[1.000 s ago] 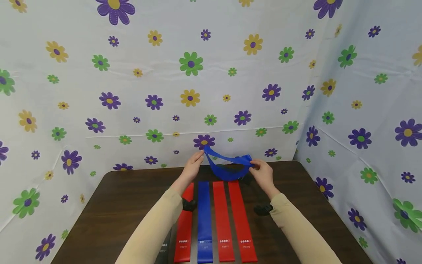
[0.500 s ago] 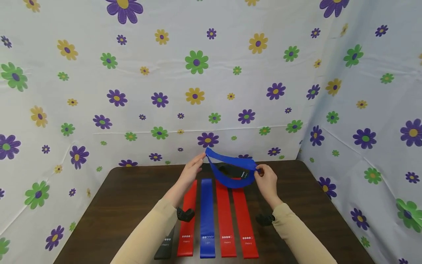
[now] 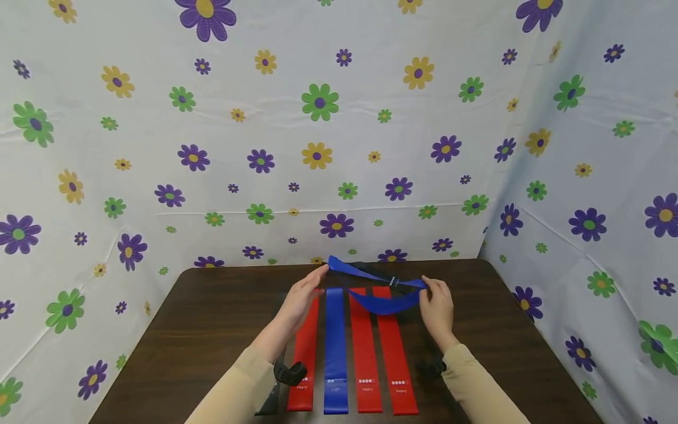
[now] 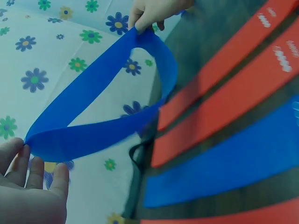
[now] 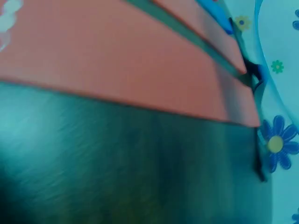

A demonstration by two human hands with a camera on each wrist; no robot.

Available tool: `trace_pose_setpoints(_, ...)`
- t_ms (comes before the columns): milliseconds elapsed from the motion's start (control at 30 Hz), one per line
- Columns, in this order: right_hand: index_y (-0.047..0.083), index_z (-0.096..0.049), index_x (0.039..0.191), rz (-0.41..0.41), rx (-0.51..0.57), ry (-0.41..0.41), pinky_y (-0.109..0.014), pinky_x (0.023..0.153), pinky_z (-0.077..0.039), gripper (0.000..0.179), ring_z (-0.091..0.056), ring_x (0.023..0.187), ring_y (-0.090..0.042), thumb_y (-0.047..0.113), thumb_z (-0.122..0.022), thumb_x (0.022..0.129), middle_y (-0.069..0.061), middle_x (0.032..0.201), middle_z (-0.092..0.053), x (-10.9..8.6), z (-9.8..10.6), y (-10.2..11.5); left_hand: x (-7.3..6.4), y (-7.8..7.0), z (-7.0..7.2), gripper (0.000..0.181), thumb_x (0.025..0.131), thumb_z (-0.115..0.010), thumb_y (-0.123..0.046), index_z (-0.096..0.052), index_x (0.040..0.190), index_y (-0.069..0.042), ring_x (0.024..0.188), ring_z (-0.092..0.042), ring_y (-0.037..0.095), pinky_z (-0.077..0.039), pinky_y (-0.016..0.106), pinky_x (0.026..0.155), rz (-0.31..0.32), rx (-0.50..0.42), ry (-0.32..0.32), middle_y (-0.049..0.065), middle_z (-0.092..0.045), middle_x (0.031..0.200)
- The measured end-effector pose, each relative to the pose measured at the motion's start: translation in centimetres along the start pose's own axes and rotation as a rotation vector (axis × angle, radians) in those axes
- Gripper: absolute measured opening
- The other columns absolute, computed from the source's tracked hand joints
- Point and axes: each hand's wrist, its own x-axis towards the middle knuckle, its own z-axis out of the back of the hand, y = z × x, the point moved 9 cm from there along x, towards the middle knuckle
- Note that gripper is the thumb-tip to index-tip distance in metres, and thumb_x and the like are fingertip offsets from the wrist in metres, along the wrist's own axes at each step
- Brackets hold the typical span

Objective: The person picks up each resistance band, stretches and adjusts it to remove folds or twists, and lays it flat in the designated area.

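A plain blue loop [image 3: 384,305] hangs between your hands above the surface [image 3: 222,312], flat-banded and spread open in the middle, its near side sagging in a curve. Your left hand [image 3: 298,301] pinches one end at the fingertips, remaining fingers spread loosely; your right hand [image 3: 438,307] pinches the opposite end between thumb and fingers.

the head view is evenly lit, the right wrist view blurry.

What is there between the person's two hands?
A blue loop, held up from the left hand to the right hand; the left wrist view shows it most clearly.
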Motion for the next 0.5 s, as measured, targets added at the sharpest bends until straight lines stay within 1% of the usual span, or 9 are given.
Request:
trace_pose_setpoints(100, -0.001, -0.066, 0.119, -0.035, -0.029, 0.043, -0.052, 0.090, -0.044, 0.029, -0.055, 0.104, -0.037, 0.003, -0.055, 0.093, -0.021, 0.117, -0.062, -0.8, -0.2, -0.9, -1.4, 1.2, 0.8, 0.047, 0.106, -0.037, -0.023, -0.040, 0.144, 0.004, 0.141, -0.024, 0.036, -0.022, 0.056, 0.112, 0.032, -0.025, -0.028, 0.019, -0.033, 0.152)
trace_pose_setpoints(167, -0.001, -0.064, 0.121, -0.067, -0.043, 0.074, -0.054, 0.091, -0.043, 0.029, -0.056, 0.106, -0.039, 0.006, -0.053, 0.096, -0.021, 0.120, -0.062, -1.3, -0.3, -1.5, -2.4, 1.9, 1.3, 0.046, 0.106, -0.038, -0.022, -0.041, 0.144, 0.005, 0.141, -0.025, 0.036, -0.022, 0.055, 0.112, 0.053, -0.042, -0.049, 0.020, -0.035, 0.151)
trace_pose_setpoints(300, -0.001, -0.065, 0.122, -0.120, -0.056, 0.107, -0.055, 0.092, -0.044, 0.030, -0.060, 0.103, -0.038, 0.013, -0.049, 0.100, -0.022, 0.121, -0.063, -2.1, -0.5, -2.4, -4.0, 2.9, 1.9, 0.046, 0.105, -0.038, -0.020, -0.041, 0.143, 0.006, 0.142, -0.021, 0.037, -0.020, 0.053, 0.113, 0.079, -0.094, -0.084, 0.021, -0.033, 0.152)
trace_pose_setpoints(400, -0.001, -0.067, 0.117, -0.138, -0.037, 0.102, -0.054, 0.089, -0.046, 0.030, -0.062, 0.098, -0.036, 0.014, -0.047, 0.101, -0.021, 0.116, -0.065, -2.6, -0.6, -2.6, -4.7, 3.4, 2.1, 0.046, 0.105, -0.039, -0.019, -0.040, 0.143, 0.008, 0.143, -0.021, 0.037, -0.020, 0.052, 0.114, 0.079, -0.136, -0.104, 0.022, -0.032, 0.152)
trace_pose_setpoints(467, -0.002, -0.067, 0.113, -0.153, -0.010, 0.095, -0.050, 0.083, -0.049, 0.028, -0.062, 0.090, -0.033, 0.013, -0.047, 0.101, -0.021, 0.108, -0.067, -2.9, -0.6, -2.5, -5.1, 3.8, 2.3, 0.046, 0.105, -0.041, -0.018, -0.040, 0.142, 0.009, 0.140, -0.030, 0.033, -0.026, 0.047, 0.113, 0.082, -0.148, -0.135, 0.022, -0.035, 0.150)
trace_pose_setpoints(500, -0.002, -0.067, 0.112, -0.169, 0.018, 0.097, -0.048, 0.077, -0.051, 0.027, -0.063, 0.083, -0.032, 0.012, -0.047, 0.101, -0.020, 0.101, -0.067, -3.1, -0.7, -2.5, -5.3, 4.0, 2.5, 0.046, 0.104, -0.043, -0.017, -0.040, 0.141, 0.010, 0.137, -0.036, 0.030, -0.029, 0.044, 0.112, 0.084, -0.161, -0.159, 0.022, -0.038, 0.148)
